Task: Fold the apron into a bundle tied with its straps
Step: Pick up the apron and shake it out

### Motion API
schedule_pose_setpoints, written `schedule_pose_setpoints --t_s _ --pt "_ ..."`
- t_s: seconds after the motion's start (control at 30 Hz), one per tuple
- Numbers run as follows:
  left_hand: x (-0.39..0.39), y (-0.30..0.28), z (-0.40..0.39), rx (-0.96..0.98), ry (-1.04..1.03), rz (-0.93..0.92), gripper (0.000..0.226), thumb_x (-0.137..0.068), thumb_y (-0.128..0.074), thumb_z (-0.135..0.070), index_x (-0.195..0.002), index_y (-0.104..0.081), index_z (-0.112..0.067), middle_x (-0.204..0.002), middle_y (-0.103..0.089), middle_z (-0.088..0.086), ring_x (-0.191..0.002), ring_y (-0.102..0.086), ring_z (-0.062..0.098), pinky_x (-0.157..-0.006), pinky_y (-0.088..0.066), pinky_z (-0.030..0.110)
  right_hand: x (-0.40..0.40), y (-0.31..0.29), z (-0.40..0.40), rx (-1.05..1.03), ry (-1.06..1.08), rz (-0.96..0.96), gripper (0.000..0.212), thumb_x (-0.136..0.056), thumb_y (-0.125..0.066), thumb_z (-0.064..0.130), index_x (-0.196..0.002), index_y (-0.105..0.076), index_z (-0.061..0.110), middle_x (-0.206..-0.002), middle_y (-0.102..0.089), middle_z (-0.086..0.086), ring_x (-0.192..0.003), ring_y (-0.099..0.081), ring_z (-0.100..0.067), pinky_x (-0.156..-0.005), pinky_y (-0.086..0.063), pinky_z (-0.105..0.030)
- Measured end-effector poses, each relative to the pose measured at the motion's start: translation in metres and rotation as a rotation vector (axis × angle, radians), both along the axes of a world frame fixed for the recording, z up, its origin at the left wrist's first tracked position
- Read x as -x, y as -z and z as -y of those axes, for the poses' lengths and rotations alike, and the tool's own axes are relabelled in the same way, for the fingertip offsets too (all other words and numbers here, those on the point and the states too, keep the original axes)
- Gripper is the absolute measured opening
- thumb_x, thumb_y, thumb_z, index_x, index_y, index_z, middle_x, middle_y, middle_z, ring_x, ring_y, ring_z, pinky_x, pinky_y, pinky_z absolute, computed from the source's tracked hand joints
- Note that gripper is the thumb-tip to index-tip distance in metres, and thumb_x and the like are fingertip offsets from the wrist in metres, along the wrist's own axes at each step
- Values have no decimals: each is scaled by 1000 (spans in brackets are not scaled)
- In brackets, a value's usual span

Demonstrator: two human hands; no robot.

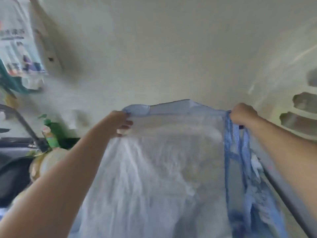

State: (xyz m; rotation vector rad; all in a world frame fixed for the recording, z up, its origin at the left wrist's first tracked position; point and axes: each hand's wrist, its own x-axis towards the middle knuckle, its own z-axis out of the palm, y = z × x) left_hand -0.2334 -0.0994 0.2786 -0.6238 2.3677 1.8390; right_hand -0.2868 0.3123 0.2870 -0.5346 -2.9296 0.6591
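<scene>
Apron (159, 169) hangs spread in the middle and lower part of the frame, held up in the air by its top edge between two raised arms, its pale, whitish cloth falling toward the bottom edge. The left hand (120, 123), left of centre, has its fingers curled round the upper left corner and pinches the cloth there, just below a light blue band that runs along the top. The right hand (243, 115), right of centre, is closed round the upper right corner, where the blue checked straps (235, 152) are gathered; they drop straight down the right side of the cloth. Behind the apron a plain, off-white wall (171, 48) fills the top of the frame, with patches of chipped plaster at the right edge. In the upper left hangs a printed poster (18, 45); its writing is too blurred to read. Below it, at the left edge, stands a green bottle (51, 134) with a label that cannot be read, beside a dark slanting rod and some pale round things that are too smeared to name.
</scene>
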Motion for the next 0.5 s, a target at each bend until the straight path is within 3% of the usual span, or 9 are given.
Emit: schedule_pose_setpoints --t_s 0.1,0.13,0.23,0.33,0.43,0.5 --pt "75 104 13 214 70 104 27 -93 -56 -33 -113 -59 -14 -94 -59 -5 -102 -56 17 -64 -34 23 62 83 15 100 89 78 10 -80 -63 -3 -70 -58 -3 -75 -66 -20 -59 -60 -27 -49 -43 -27" --pt "96 133 18 243 -22 120 26 -97 -51 -32 -116 -54 -16 -93 -52 -5 -105 -52 19 -66 -33 24 78 108 20 157 108 73 10 -78 -71 2 -81 -63 -3 -81 -68 -18 -64 -63 -27 -53 -47 -28" --pt "143 200 26 141 -78 87 20 -103 -48 -27 -118 -47 -14 -95 -49 4 -97 -45 23 -72 -33 31 128 183 36 228 53 110 39 -83 -72 24 -114 -62 3 -104 -63 -11 -89 -60 -27 -74 -44 -31" --pt "163 249 30 161 26 37 47 -98 -60 -16 -140 -40 -8 -121 -54 11 -100 -48 21 -81 -36 30 128 233 57 247 -58 271 67 -82 -62 41 -137 -43 8 -118 -53 -6 -105 -56 -27 -87 -45 -38" --pt "158 297 31 216 131 141 85 -94 -63 -19 -160 -8 -21 -139 -53 19 -105 -60 32 -88 -49 41 97 285 75 -103 -243 395 78 -89 -52 49 -154 -19 20 -155 -33 -13 -140 -34 -34 -111 -32 -45" --pt "123 316 22 512 179 113 81 -97 -58 -30 -161 -8 -25 -152 -43 19 -137 -44 38 -112 -36 48 48 304 91 -271 -328 300 70 -96 -42 50 -155 -18 21 -163 -16 -14 -149 -13 -36 -120 -18 -49"
